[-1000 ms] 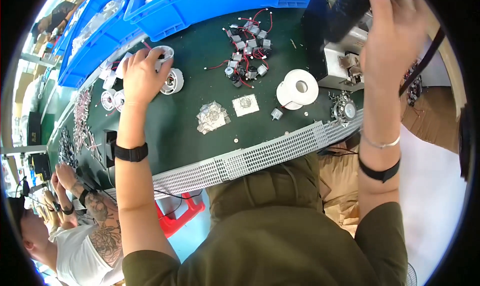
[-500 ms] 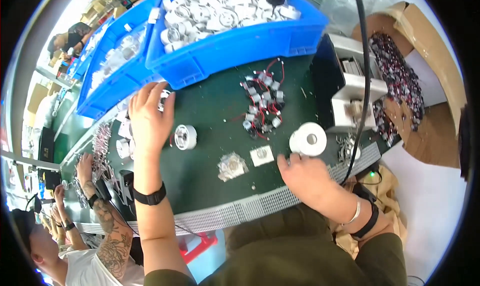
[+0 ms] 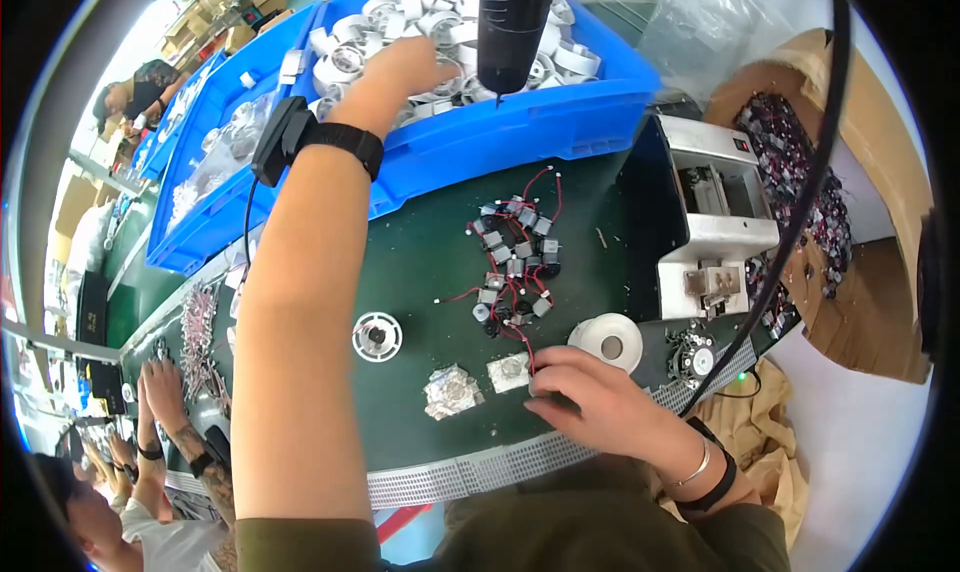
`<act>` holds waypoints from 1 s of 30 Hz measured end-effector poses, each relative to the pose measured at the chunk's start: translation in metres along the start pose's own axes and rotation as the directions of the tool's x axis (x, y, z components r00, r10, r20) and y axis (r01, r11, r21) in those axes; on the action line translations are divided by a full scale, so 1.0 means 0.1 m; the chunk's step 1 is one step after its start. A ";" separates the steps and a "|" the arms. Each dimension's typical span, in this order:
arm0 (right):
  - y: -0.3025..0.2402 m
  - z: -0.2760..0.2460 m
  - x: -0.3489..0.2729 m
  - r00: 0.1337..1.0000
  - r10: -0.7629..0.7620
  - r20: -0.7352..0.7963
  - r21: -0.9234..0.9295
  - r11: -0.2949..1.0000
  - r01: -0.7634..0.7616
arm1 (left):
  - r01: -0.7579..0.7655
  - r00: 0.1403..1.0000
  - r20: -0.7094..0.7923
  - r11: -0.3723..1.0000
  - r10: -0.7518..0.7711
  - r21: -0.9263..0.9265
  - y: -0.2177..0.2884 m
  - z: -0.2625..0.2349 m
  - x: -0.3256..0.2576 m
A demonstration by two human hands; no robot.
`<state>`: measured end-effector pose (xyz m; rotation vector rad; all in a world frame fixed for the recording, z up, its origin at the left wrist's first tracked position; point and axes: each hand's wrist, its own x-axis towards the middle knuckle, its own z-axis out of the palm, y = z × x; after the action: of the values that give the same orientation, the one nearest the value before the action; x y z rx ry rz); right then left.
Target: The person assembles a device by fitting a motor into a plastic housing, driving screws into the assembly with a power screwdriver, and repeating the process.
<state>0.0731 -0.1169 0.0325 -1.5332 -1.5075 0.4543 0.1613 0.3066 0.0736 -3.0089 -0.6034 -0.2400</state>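
My left hand (image 3: 405,68) reaches into the large blue bin (image 3: 480,137), among white round plastic housings (image 3: 350,60). Its fingers point down into the pile, and I cannot see whether they grip a housing. My right hand (image 3: 590,397) is low over the green table with thumb and fingers pinched. A red wire (image 3: 528,348) runs to its fingertips, which seem to hold a small motor, mostly hidden. Just left of them lies a small white square piece (image 3: 508,373). Beyond is a tangled pile of small grey motors (image 3: 515,257) with red wires.
One white housing (image 3: 377,337) and a crumpled silvery-clear piece (image 3: 453,391) lie on the table. A white spool (image 3: 606,343) sits behind my right hand, near a black-and-white machine (image 3: 715,222). A dark tool (image 3: 515,32) hangs over the bin. A co-worker's hands (image 3: 163,392) are at left.
My left hand has moved from the table up and forward into the bin. My right hand has come nearer, and a red wire now shows at its fingertips. The hanging tool looks larger.
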 end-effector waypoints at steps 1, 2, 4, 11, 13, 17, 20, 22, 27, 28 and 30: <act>-0.01 0.00 -0.02 1.000 -0.029 0.003 0.026 0.999 0.029 | -0.119 0.991 -0.060 0.991 0.116 -0.057 -0.26 0.14 0.04; -0.01 -0.06 -0.03 1.000 -0.023 -0.007 0.032 0.999 0.024 | -0.175 0.978 -0.125 0.984 0.169 -0.038 -0.30 0.16 0.02; 0.06 -0.09 -0.10 0.992 0.111 -0.061 0.238 0.967 -0.094 | -0.093 0.981 -0.169 0.995 0.096 0.026 -0.04 -0.08 -0.14; 0.14 -0.42 -0.26 0.825 0.434 -0.362 0.691 0.719 -0.075 | -0.067 0.916 -0.377 0.872 -0.139 -0.484 0.79 -0.56 -1.80; 0.21 -0.48 -0.28 0.785 0.391 -0.481 0.667 0.744 0.039 | -0.220 0.957 -0.289 0.651 0.002 -0.727 1.39 -0.34 -2.28; 0.28 -0.62 -0.25 0.766 0.371 -0.526 0.671 0.734 0.105 | -0.508 0.858 -0.394 0.653 0.329 -0.562 2.24 -0.01 -2.63; 0.20 -0.72 -0.30 0.809 0.355 -0.467 0.675 0.735 0.067 | -0.684 0.714 -0.481 0.655 0.509 -0.323 2.28 0.17 -2.61; 0.22 -0.76 -0.39 0.836 0.349 -0.424 0.638 0.770 0.003 | -0.662 0.747 -0.466 0.602 0.475 -0.447 2.29 0.10 -2.66; 0.17 -0.79 -0.34 0.869 0.455 -0.194 0.603 0.754 -0.260 | -0.421 0.907 -0.347 0.542 0.240 -0.727 2.40 0.11 -2.69; 0.17 -0.77 -0.32 0.891 0.411 -0.195 0.457 0.842 -0.288 | -0.370 0.929 -0.281 0.546 0.242 -0.752 2.41 0.19 -2.69; 0.17 -0.73 -0.29 0.931 0.325 -0.168 0.170 0.940 -0.297 | -0.395 0.917 -0.331 0.607 0.221 -0.690 2.40 0.21 -2.67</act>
<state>0.1354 -0.1658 0.0472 -1.6585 -1.0619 0.5648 0.0141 -0.0136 0.0012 -3.6903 0.1223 -1.0075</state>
